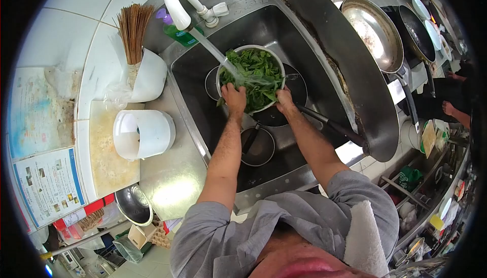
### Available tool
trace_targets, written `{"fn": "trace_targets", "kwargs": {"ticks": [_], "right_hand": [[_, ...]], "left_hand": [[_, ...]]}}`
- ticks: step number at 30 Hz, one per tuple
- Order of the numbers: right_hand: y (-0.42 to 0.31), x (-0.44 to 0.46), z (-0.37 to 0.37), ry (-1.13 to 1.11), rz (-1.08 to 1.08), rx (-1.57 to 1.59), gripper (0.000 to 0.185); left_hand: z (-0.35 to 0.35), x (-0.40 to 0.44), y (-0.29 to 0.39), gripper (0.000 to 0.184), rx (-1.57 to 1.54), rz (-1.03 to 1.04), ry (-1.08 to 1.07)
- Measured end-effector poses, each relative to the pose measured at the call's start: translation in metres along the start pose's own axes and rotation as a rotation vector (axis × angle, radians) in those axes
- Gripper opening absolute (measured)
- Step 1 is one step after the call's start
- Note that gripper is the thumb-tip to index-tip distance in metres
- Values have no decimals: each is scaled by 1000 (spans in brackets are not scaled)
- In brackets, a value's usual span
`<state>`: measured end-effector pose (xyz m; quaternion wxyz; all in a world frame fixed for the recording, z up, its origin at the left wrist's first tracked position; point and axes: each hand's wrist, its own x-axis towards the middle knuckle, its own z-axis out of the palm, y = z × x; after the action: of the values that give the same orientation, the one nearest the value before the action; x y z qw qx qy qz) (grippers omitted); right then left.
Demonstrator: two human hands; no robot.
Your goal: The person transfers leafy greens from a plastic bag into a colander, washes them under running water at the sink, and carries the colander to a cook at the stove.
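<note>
A round metal bowl [280,65] full of green leafy vegetables [256,67] sits in the steel sink [269,22]. Water streams from the white faucet [175,7] onto the leaves. My left hand [233,99] reaches over the bowl's near left side, its fingers curled into the greens. On the near right, my right hand [285,99] is closed on the bowl's rim, with the thumb side showing and some fingertips hidden. Beneath the bowl lies a dark pan [297,83], its long handle [329,122] pointing right.
A smaller pan [259,149] lies nearer me in the sink. Left of it stand a white container [157,133], a holder with a stick brush [134,29] and a green soap bottle [180,35]. Beyond the raised metal partition [350,50] are frying pans [373,34] and another person's arm [456,113].
</note>
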<state>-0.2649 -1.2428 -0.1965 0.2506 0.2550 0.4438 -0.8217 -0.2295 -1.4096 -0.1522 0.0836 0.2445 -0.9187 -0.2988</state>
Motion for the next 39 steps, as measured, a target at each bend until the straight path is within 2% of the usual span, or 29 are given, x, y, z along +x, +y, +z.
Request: {"fn": "trace_targets", "kwargs": {"ticks": [2,5,7,9,10,11,12,13,15,16,17,19,23,25,27,30,31,33,35,37,38,39], "right_hand": [[8,-2,5,-47,34,53,55],[14,-6,13,-128,29,25,53],[3,-11,18,-58,10,-21,47],[-4,-14,9,-60,67,67,45],[-8,-13,6,-71,65,-3,43],[-11,-14,5,-67,65,1,43],[-13,-18,4,-68,83,-44,43],[-15,-18,4,-73,99,-92,43],[-10,-21,6,-88,102,-127,43],[-6,-22,5,-97,105,-160,43],[-1,-21,8,-99,102,-159,43],[9,-17,12,-150,33,-145,46],[5,-18,13,-130,79,-142,44],[-2,-19,11,-114,66,-124,44],[-5,-18,11,-104,48,-108,44],[2,-16,13,-109,27,-35,47],[9,-16,18,-86,-12,-61,49],[10,-14,21,-66,-52,-96,51],[4,-18,23,-81,14,-11,51],[-3,-16,20,-48,12,4,51],[-7,-14,17,-60,2,16,52],[-12,-11,15,-74,-12,33,54]], "left_hand": [[31,-1,-6,38,-164,-152,124],[52,7,6,36,-46,-196,246],[41,18,-1,41,-61,-190,178],[0,27,7,41,-82,-88,-215],[-18,45,6,40,-42,-169,-401],[-49,48,25,40,-35,-253,-361],[-55,54,23,48,154,-139,-133],[-50,63,13,48,155,-141,-132],[-41,75,1,52,278,190,95],[-36,78,0,58,196,131,-80],[-30,74,-2,58,197,134,-76],[-21,49,8,60,341,234,-374],[-36,12,10,66,535,350,-546],[-49,8,2,72,537,242,-675],[-53,1,-3,78,538,236,-657],[-36,-11,-5,87,324,195,-358],[-23,-11,-3,87,318,198,-354],[-1,-5,5,87,283,29,-143],[-1,11,23,84,242,-56,-181],[-8,25,41,79,92,-135,-330],[-22,34,51,69,24,-172,-413],[-31,44,51,69,28,-172,-411]]}}
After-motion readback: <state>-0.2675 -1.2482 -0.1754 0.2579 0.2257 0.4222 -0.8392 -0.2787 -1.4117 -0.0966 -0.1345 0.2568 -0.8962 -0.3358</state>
